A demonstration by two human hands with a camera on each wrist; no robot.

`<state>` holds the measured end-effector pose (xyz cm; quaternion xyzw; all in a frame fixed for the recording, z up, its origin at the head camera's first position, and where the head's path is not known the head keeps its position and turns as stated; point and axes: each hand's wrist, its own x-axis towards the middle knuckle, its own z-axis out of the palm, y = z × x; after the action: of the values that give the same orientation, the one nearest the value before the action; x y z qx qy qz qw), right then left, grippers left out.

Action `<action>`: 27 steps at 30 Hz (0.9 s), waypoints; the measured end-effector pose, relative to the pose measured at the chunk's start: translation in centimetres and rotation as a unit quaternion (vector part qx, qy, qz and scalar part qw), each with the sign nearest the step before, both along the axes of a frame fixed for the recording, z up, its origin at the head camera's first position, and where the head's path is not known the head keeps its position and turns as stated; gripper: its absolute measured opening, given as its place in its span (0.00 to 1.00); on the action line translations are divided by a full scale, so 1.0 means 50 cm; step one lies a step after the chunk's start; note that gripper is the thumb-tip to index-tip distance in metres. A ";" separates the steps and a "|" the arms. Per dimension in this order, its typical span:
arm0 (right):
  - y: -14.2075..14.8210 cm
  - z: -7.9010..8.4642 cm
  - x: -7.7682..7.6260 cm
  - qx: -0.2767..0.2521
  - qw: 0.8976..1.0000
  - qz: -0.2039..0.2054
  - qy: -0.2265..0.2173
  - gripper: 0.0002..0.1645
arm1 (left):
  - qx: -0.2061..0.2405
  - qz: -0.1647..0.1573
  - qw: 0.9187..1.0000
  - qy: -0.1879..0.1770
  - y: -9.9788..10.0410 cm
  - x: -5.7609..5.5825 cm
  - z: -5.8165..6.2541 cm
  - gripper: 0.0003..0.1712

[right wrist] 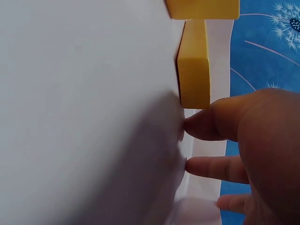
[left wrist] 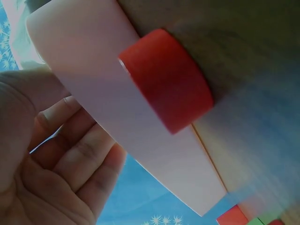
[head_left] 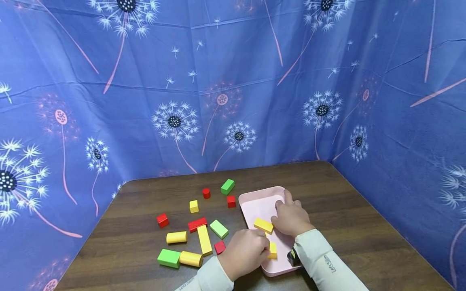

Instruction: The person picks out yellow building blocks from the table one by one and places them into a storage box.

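Note:
A pink tray (head_left: 257, 193) lies on the table with yellow blocks (head_left: 263, 225) in it. My left hand (head_left: 244, 251) is at the tray's left rim, fingers bent over the side. In the left wrist view, the tray wall hides its fingertips, so I cannot tell whether they hold a block. Inside the tray, my right hand (head_left: 292, 217) has its fingers extended toward the far right. The right wrist view shows its thumb (right wrist: 199, 125) right by the end of a yellow block (right wrist: 194, 65). A red block (left wrist: 166, 79) stands just outside the tray, close to my left hand.
Left of the tray, several loose blocks lie on the brown table (head_left: 120, 246), among them a green block (head_left: 169, 258), a yellow cylinder (head_left: 176, 237) and a long yellow block (head_left: 204, 240). A red cylinder (head_left: 206, 193) stands farther back. A blue patterned cloth (head_left: 233, 81) hangs behind.

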<state>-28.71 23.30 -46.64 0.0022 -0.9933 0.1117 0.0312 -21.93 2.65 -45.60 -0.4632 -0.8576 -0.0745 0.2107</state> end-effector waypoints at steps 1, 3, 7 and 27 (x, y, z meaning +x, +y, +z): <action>0.000 0.000 0.000 0.000 1.000 0.000 -0.001 0.34 | -0.001 0.000 1.000 -0.002 0.000 0.000 0.000 0.10; 0.000 0.000 0.000 0.000 1.000 -0.001 -0.003 0.33 | -0.001 0.000 1.000 -0.005 0.000 -0.001 0.000 0.10; 0.001 -0.003 0.004 -0.006 1.000 0.000 -0.001 0.32 | 0.001 -0.001 1.000 -0.013 0.001 0.000 -0.003 0.10; -0.003 0.004 0.005 -0.003 1.000 0.005 0.009 0.31 | -0.007 -0.004 1.000 -0.010 -0.001 -0.004 0.001 0.07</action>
<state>-28.48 23.13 -46.47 0.0085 -0.9925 0.1152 0.0397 -22.15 2.60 -45.56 -0.4670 -0.8585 -0.0735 0.1989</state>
